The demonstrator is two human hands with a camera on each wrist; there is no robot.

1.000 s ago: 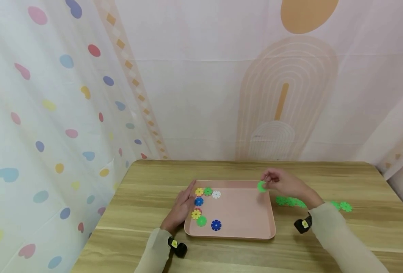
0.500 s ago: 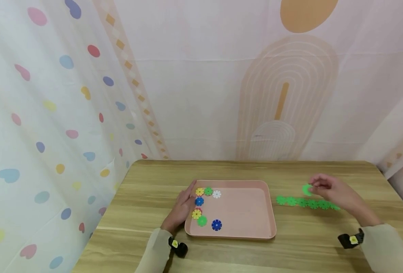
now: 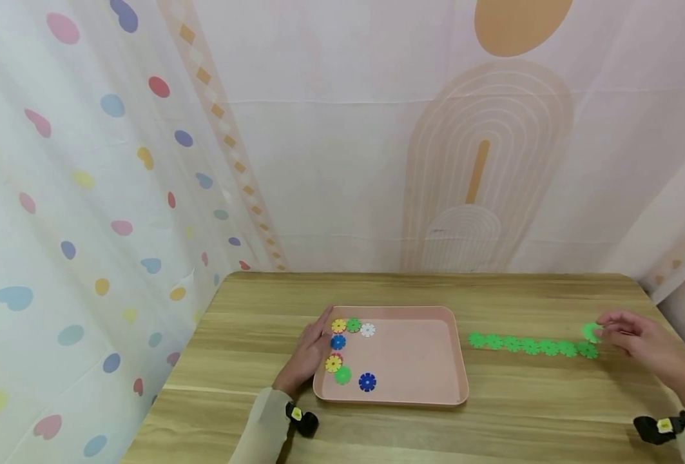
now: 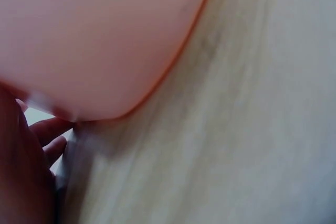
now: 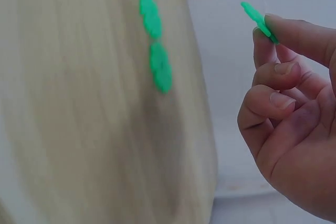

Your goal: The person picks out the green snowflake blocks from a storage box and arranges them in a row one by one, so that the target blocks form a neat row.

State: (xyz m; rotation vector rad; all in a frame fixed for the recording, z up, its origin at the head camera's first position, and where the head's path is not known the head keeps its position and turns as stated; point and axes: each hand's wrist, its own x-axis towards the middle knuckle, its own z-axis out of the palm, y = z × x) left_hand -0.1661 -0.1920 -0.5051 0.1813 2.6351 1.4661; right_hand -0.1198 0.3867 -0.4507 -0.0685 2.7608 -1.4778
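Observation:
My left hand (image 3: 307,357) lies along the left side of a pink tray (image 3: 406,405), its fingers stretched towards the far corner and touching the rim. In the left wrist view, fingers (image 4: 50,135) meet the outside of the tray edge. Between thumb and forefinger my right hand (image 3: 646,345) pinches a green interlocking snowflake disc (image 5: 257,19), held above the table. Close below it is the right end of a row of green snowflake discs (image 3: 530,346), lying on the table right of the tray.
Inside the tray, yellow (image 3: 333,364), green (image 3: 343,375), white (image 3: 368,330) and blue discs (image 3: 368,382) lie mostly along the left side. The wooden table (image 3: 400,435) ends at a patterned curtain (image 3: 342,193) behind.
My right hand has carried the green disc from above the tray's far right corner rightwards, past the row, to its right end. The left hand and tray have stayed put.

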